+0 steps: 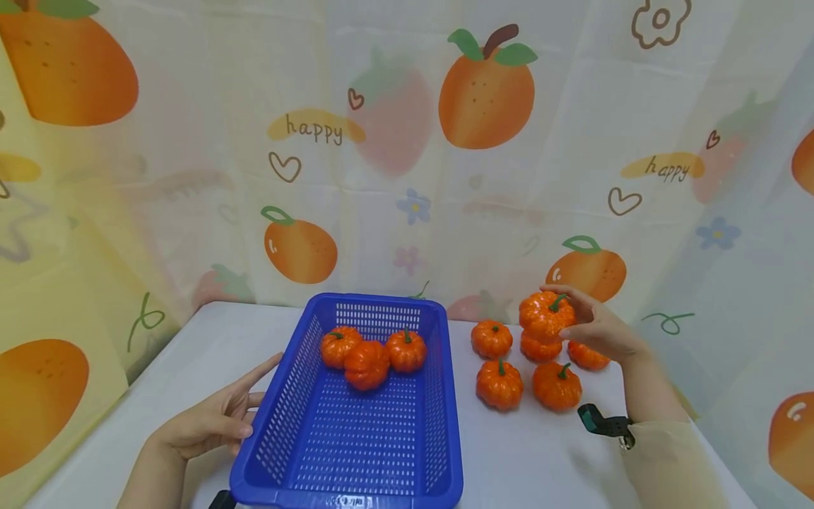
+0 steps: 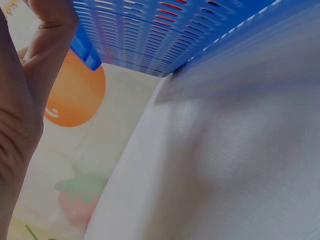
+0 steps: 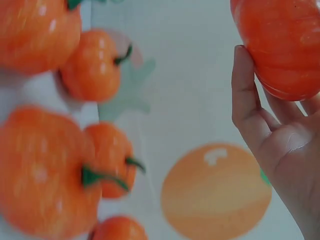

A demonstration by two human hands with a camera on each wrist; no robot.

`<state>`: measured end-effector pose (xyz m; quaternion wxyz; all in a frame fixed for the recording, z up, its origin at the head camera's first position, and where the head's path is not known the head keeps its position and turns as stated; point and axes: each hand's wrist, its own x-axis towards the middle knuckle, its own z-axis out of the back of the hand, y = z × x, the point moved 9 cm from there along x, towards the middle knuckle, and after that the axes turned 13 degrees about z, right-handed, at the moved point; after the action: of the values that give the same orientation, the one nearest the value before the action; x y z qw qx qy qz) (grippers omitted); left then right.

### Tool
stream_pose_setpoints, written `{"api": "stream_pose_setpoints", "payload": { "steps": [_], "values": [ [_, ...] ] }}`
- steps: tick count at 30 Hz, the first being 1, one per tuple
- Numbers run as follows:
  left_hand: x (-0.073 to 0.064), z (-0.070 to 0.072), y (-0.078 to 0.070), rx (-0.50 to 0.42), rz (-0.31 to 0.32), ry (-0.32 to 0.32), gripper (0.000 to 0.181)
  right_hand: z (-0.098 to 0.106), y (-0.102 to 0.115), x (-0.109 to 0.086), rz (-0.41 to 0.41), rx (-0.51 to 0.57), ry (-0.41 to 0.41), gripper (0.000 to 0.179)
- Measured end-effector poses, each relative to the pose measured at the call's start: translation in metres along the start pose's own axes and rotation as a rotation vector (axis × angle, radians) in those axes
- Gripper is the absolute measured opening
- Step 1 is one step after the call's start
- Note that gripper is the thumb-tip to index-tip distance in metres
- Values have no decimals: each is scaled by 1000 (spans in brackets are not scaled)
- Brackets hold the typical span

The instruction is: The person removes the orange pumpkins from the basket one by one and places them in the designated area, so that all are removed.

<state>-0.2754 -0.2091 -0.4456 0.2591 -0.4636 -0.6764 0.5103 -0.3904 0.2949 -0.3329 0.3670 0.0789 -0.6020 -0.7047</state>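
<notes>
The basket point(image 1: 356, 449) stands just right of the left hand point(image 1: 213, 417), whose fingers lie loosely extended at its side; whether they touch it I cannot tell, but a stray push there could skew it. The right hand point(image 1: 600, 326) pinches the held pumpkin point(image 1: 543, 316) between thumb and fingers; glossy skin could let it slip. Five loose pumpkins point(image 1: 499, 386) below and left of that hand could roll if a dropped one struck them.

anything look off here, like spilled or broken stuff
Nothing looks spilled or damaged. One slight oddity: the front pumpkin in the blue basket shows no stem, unlike the other two there, so it may be tipped over. The right hand grips another pumpkin, which looks intact.
</notes>
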Motion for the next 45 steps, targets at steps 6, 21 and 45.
{"api": "stream_pose_setpoints", "payload": {
  "steps": [6, 21, 45],
  "values": [
    [-1, 0, 1, -16, 4, 12, 91, 26, -7, -33, -26, -7, -64, 66],
    [1, 1, 0, -10, 8, 9, 91, 62, -46, -112, -218, -7, -206, 62],
    [0, 1, 0, -20, 14, 4, 91, 70, -107, -175, -620, -189, -280, 75]
  ]
}}
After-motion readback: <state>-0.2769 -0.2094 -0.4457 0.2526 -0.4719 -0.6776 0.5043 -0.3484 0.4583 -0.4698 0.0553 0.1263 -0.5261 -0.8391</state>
